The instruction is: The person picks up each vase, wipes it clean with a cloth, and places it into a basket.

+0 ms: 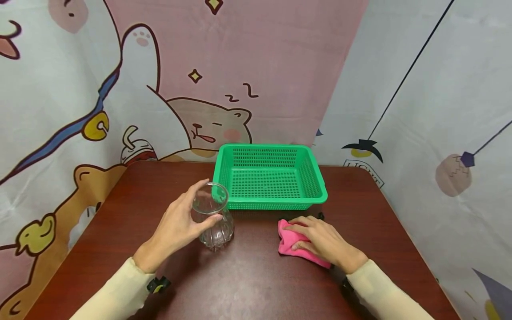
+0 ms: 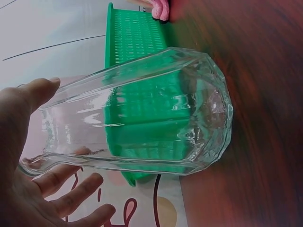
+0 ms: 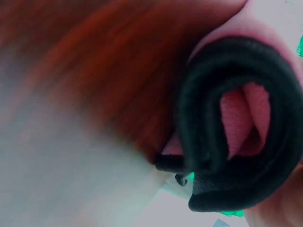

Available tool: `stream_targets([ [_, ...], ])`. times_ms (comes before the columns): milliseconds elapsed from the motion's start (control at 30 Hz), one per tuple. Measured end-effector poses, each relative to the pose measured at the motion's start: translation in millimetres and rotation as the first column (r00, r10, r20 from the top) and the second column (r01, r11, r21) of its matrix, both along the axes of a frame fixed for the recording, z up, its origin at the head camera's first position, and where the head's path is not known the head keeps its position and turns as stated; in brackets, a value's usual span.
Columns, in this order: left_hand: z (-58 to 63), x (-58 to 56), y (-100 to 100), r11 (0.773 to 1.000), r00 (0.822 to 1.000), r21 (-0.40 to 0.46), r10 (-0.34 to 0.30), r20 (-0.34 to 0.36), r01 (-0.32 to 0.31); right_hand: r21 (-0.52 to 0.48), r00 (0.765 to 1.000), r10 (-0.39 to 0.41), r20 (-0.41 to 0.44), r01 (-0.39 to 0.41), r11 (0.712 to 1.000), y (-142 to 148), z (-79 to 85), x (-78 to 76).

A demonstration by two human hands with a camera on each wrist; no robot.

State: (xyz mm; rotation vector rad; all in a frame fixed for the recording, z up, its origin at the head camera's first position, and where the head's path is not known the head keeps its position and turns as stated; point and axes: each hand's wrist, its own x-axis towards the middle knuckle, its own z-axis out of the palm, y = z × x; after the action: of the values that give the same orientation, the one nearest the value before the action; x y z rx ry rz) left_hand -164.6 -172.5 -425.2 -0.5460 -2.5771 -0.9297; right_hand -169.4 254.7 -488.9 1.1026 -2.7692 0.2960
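A clear glass vase with a faceted, wider lower body appears left of the table's middle. My left hand grips it near the rim, thumb on the near side and fingers round the far side. In the left wrist view the vase spans most of the picture, its thick base close to the tabletop. To the right, my right hand holds a folded pink cloth down at the table. The right wrist view shows the cloth's dark edging curled into a loop, with pink fabric inside.
Behind the hands, a green plastic basket with perforated walls stands at the back of the brown table. A small black item lies beyond the right hand. A cartoon-printed curtain hangs round the table's back and sides.
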Motion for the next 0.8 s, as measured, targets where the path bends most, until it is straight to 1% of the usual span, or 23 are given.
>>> stream_targets([
  [133, -0.4, 0.6, -0.2, 1.000, 1.000, 0.002, -0.007, 0.004, 0.007, -0.029, 1.000, -0.001, 0.025, 0.002, 1.000, 0.7, 2.0, 0.3],
  [267, -0.4, -0.1, -0.4, 1.000, 1.000, 0.003, -0.012, 0.002, 0.012, -0.068, 0.997, -0.016, 0.076, 0.021, 0.997, 2.0, 4.7, 2.8],
  [400, -0.5, -1.2, -0.8, 1.000, 1.000, 0.001, -0.016, 0.001, 0.016, -0.131, 0.992, -0.022, 0.122, 0.038, 0.991, 1.5, 5.3, 4.6],
  [533, -1.3, -1.9, -1.9, 1.000, 1.000, 0.008, -0.020, -0.005, 0.020, -0.214, 0.990, -0.008, 0.140, 0.039, 0.976, 0.0, 3.8, 5.6],
  [633, -1.8, -2.2, -2.3, 1.000, 1.000, 0.010, -0.021, -0.005, 0.021, -0.263, 0.991, 0.010, 0.134, 0.025, 0.965, -0.9, 3.8, 6.1],
  [800, -2.7, -3.0, -0.6, 1.000, 1.000, 0.010, -0.027, -0.002, 0.027, -0.339, 0.991, 0.029, 0.131, 0.017, 0.940, -2.1, 8.0, 7.2],
])
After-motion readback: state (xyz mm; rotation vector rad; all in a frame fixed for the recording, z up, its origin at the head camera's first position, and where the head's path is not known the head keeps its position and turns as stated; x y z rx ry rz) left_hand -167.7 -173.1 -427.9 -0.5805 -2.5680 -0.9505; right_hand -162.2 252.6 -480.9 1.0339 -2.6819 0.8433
